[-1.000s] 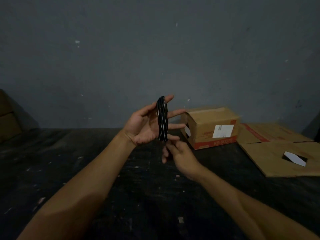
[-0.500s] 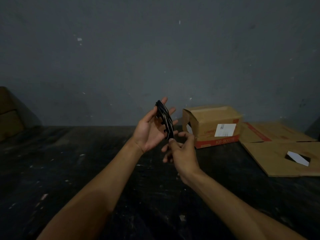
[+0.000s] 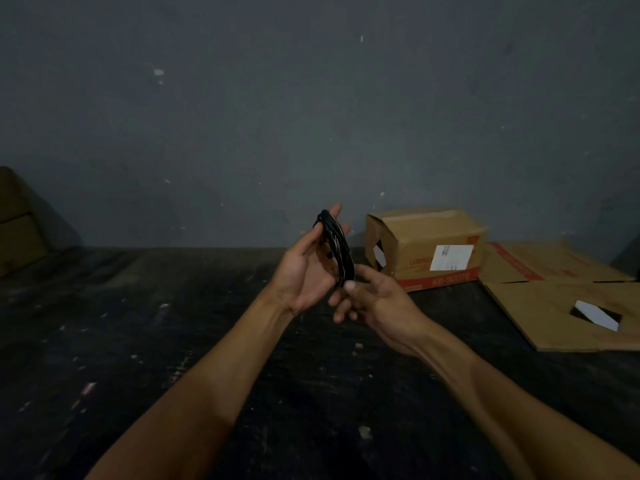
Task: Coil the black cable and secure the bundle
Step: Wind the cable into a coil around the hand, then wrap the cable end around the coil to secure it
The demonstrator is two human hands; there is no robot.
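The black cable (image 3: 337,249) is wound into a narrow elongated bundle, held up in front of me over the dark table. My left hand (image 3: 306,270) has it looped around the fingers, palm facing right, fingers pointing up. My right hand (image 3: 375,296) sits just below and to the right, its thumb and fingertips pinching the lower end of the bundle. The bundle leans from upper left to lower right. The cable's ends are hidden between the hands.
A dark, scuffed table (image 3: 173,341) spreads under my arms, against a grey wall. A closed cardboard box (image 3: 426,249) with a white label stands at the back right. Flattened cardboard (image 3: 561,299) lies further right. A brown shape (image 3: 17,223) sits at far left.
The bundle has tilted from upright to a lean. My right hand rose from below the bundle and took its lower end. My left fingers closed in around it.
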